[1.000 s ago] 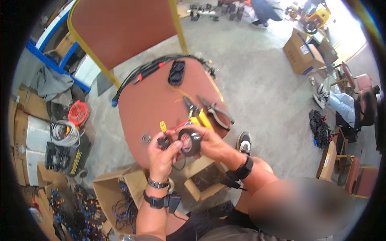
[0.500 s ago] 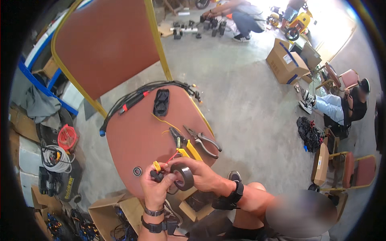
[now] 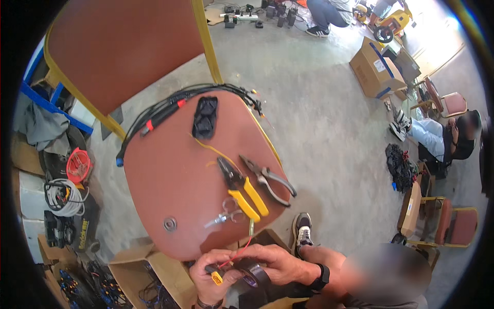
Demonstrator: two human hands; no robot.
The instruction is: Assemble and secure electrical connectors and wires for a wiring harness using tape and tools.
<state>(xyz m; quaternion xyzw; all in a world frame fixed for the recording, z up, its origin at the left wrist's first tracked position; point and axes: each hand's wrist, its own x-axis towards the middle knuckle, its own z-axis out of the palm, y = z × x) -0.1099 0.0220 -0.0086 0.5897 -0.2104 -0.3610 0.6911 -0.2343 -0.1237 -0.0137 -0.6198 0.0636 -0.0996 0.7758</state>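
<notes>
My left hand (image 3: 205,284) pinches a yellow plug connector (image 3: 216,278) with a dark body, below the front edge of the chair seat (image 3: 159,190). A thin red wire (image 3: 244,249) runs up from it to a small pale piece at its end. Close beside it, my right hand (image 3: 282,263) is closed on a roll of black tape (image 3: 257,274). On the seat lie small scissors (image 3: 224,217), yellow-handled wire strippers (image 3: 246,195), grey-handled pliers (image 3: 268,181) and a small metal ring (image 3: 170,224). A thin yellow wire (image 3: 208,148) lies near a black wrapped bundle (image 3: 205,117).
Black cables (image 3: 154,110) curve along the seat's back edge. Open cardboard boxes (image 3: 175,278) stand below the seat, one with cables inside. At the left are a coiled white cable (image 3: 67,198) and a red basket (image 3: 78,166). A seated person (image 3: 437,139) is at the right.
Both hands have come down toward me with the connector and tape, off the seat's front edge. The scissors now show on the seat. The whole view has shifted somewhat.
</notes>
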